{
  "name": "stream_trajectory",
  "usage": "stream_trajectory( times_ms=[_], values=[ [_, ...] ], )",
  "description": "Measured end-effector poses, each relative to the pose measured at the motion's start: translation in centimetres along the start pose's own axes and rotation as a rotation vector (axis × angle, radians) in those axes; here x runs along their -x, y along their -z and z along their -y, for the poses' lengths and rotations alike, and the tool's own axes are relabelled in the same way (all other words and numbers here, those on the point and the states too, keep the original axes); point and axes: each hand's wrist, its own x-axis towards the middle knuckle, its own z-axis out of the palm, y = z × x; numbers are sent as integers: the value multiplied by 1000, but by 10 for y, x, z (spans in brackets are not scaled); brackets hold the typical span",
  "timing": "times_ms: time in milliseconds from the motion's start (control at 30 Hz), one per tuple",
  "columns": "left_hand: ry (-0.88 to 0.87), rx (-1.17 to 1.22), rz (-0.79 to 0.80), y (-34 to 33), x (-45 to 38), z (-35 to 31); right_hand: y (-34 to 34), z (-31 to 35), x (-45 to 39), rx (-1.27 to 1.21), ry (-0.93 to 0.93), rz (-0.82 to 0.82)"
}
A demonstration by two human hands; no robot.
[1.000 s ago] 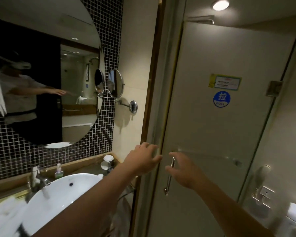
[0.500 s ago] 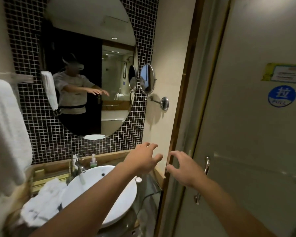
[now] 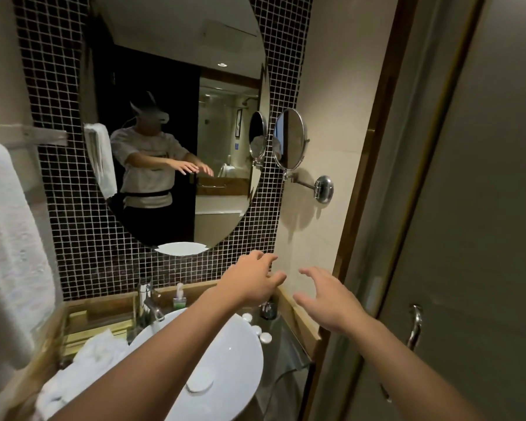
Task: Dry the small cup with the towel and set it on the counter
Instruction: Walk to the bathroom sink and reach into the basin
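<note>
A wall of small dark tiles with pale grout filled the left and centre of the frame, carrying a large oval mirror. To its right, on a plain cream wall, a round shaving mirror stood out on a chrome arm. A wooden door frame ran down the right, beside a grey door with a metal handle. The light was dim and warm.

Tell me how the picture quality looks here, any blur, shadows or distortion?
Head view: dim, warm light; the hanging towel at the left edge is smeared with blur; the small mirror throws a soft shadow on the wall; the door frame leans from wide-angle distortion; both hands look fairly sharp.
</note>
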Motion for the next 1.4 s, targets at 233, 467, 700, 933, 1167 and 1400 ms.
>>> stream_trajectory(
  times_ms=[233, 467, 700, 933, 1167, 1400],
  values=[
    [-8, -3, -16, 0, -26, 36, -19, 12, -47, 13, 45, 18],
    [45, -23, -35, 4, -52, 65, -43, 22, -90, -8, 112, 40],
    [109, -31, -51, -2, -83, 91, -62, 22, -137, -36, 188, 77],
    [204, -16, -55, -15, -102, 109, -85, 12, -181, -49, 249, 138],
    [295, -12, -70, -13, -112, 144, -108, 30, -216, -63, 327, 187],
    [331, -9, -63, -13, -131, 191, -138, 53, -254, -46, 372, 214]
  ],
)
